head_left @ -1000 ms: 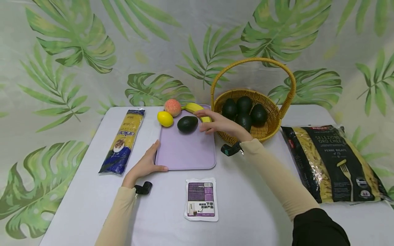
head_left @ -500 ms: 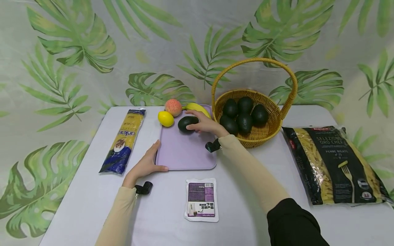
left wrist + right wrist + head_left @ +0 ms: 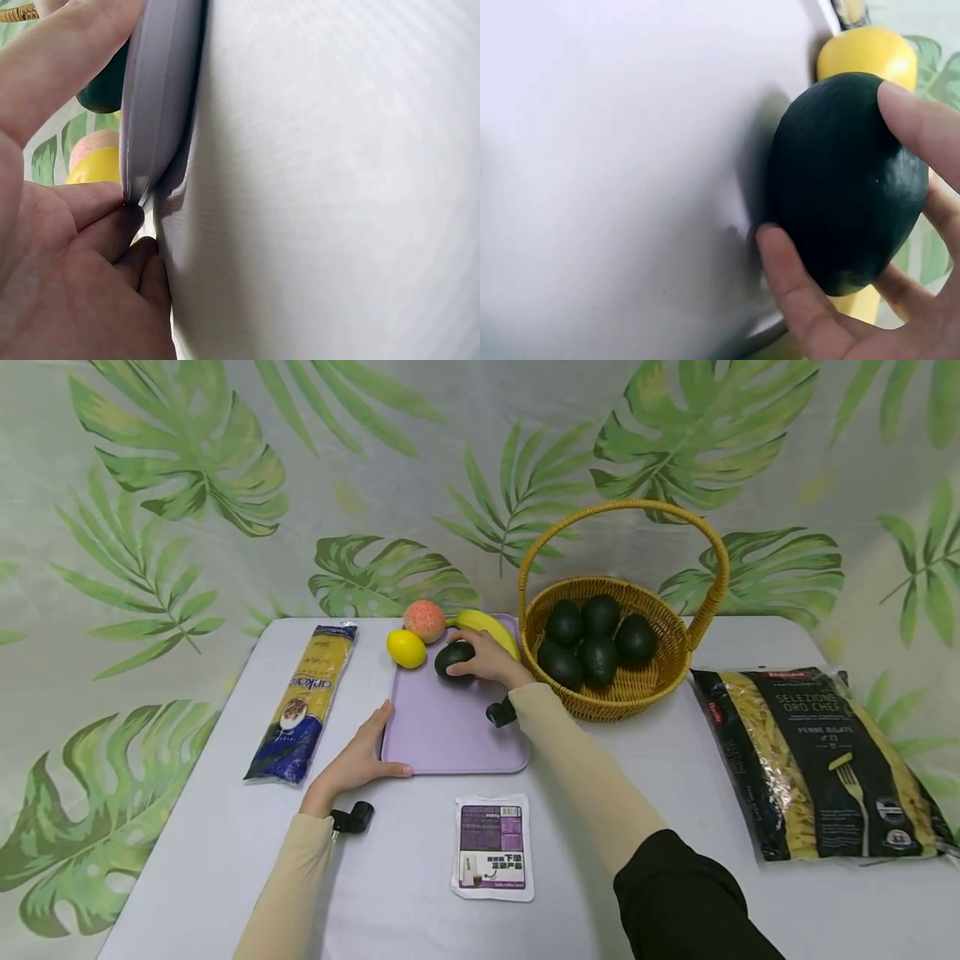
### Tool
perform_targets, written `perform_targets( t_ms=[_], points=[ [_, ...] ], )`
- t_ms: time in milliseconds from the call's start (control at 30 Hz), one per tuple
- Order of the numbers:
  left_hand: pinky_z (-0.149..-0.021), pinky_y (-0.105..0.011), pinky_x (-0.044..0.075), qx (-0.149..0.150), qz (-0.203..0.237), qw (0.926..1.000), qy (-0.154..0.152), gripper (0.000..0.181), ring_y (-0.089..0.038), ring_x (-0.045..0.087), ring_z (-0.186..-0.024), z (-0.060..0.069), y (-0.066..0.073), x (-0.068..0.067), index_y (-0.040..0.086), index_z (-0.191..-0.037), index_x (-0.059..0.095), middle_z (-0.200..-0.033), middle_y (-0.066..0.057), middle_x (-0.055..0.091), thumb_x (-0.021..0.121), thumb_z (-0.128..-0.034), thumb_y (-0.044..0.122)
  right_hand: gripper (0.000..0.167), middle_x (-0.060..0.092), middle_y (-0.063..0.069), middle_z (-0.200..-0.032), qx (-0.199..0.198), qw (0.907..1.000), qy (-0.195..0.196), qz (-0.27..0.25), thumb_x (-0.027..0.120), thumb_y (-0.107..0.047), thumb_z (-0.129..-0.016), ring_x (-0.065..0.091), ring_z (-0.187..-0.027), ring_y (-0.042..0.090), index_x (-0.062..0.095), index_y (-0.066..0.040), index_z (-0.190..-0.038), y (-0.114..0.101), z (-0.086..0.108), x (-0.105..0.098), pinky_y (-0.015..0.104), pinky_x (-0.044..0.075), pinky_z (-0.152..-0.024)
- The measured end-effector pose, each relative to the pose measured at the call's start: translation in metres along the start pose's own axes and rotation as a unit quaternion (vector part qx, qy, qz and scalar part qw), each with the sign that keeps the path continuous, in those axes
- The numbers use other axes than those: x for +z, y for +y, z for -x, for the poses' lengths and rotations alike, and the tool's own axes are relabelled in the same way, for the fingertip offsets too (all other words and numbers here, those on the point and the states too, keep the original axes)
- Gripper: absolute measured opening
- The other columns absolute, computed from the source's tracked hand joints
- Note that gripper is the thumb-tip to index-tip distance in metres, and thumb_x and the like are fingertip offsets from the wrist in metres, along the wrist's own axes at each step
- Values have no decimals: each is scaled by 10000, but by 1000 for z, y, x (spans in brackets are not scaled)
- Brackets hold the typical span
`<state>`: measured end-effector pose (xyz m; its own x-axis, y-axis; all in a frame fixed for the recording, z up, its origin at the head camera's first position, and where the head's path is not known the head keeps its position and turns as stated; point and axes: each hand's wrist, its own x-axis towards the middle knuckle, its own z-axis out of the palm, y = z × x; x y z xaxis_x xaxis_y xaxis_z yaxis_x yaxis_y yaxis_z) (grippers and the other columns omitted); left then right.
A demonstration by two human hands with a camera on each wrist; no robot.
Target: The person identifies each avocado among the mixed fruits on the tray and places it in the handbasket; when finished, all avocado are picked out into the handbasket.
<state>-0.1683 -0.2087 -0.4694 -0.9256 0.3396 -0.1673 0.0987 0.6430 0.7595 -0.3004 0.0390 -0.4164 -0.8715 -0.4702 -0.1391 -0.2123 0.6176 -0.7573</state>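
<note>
On the lilac tray lies a dark green avocado. My right hand grips it from the right; in the right wrist view, thumb and fingers spread around the avocado. Whether it is off the tray I cannot tell. At the tray's near left corner my left hand holds the rim, thumb along the front edge and fingers on the left side. In the left wrist view, fingertips touch the tray's edge. A yellow lemon, a peach and a banana sit at the tray's far end.
A wicker basket with a tall handle, holding several avocados, stands right of the tray. Spaghetti lies at left, a large penne bag at right. A flat white-and-purple packet lies in front of the tray.
My right hand has moved left from beside the basket to the avocado on the tray and closed its fingers around it. My left hand has stayed on the tray's corner.
</note>
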Motion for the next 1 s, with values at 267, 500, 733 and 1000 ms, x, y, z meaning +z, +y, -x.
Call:
perform_targets(
  t_ms=[267,500,733,1000],
  points=[
    [-1148,-503,62,-48,-57,10000,-13,1185,-347,10,-1438,-2,1,-1,1,-1522,20,-1583,-179,-3,835,-729,333,538,427,153,-1322,-350,9990,32,-261,700,-251,-887,495,-1049,272,494,-111,-1363,-11,13,-12,364,545,-722],
    [-1144,-512,56,75,5,10000,18,1177,-368,15,-1433,-1,1,0,-26,-1515,29,-1575,-207,5,835,-730,320,560,390,89,-1417,-630,9948,-186,-782,694,-291,-889,519,-1078,265,474,-135,-1379,-15,52,-51,411,547,-777],
    [-1143,-516,55,87,-29,10000,21,1177,-371,11,-1432,-1,-2,1,-27,-1514,35,-1576,-204,6,834,-730,338,578,335,56,-1449,-588,9946,-152,-837,688,-327,-890,562,-1061,280,451,-202,-1402,4,108,-98,472,517,-846],
    [-1146,-509,56,118,-84,9999,41,1175,-365,15,-1434,-1,-4,1,-28,-1515,41,-1578,-199,12,835,-729,337,557,302,43,-1481,-140,9978,252,-589,649,-308,-922,603,-948,356,421,-216,-1422,45,160,-144,496,498,-851]
  ],
)
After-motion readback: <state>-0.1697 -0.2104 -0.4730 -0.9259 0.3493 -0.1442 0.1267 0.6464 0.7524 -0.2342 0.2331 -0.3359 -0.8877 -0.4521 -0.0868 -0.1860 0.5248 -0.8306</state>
